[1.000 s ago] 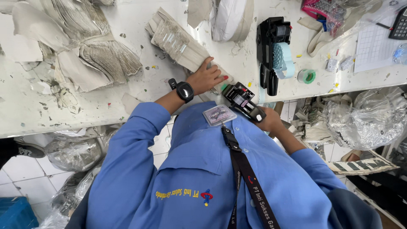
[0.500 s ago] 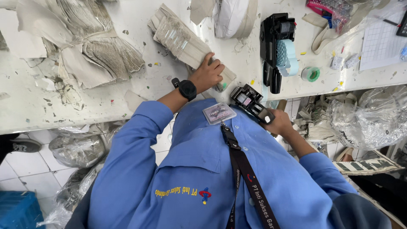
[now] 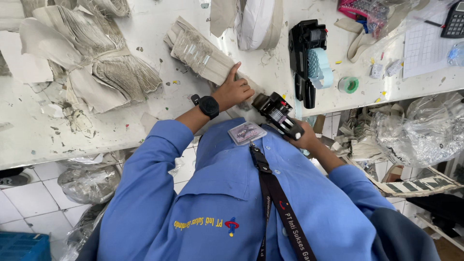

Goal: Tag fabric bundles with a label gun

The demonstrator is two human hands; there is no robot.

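calculator (image 3: 455, 19): cut by edge at 2 o'clock, I see part only
blue crate (image 3: 24, 246): cropped at 8 o'clock
right hand (image 3: 303, 140) fingers: hidden behind black label gun (image 3: 278, 115)

Pale-blue label roll (image 3: 320, 67) on black labeller (image 3: 303, 58)

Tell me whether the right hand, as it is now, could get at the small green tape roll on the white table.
Probably not right away. The right hand is closed around a black handheld label gun, so it has no free fingers. The small green tape roll lies uncovered near the white table edge, with nothing visibly between them.
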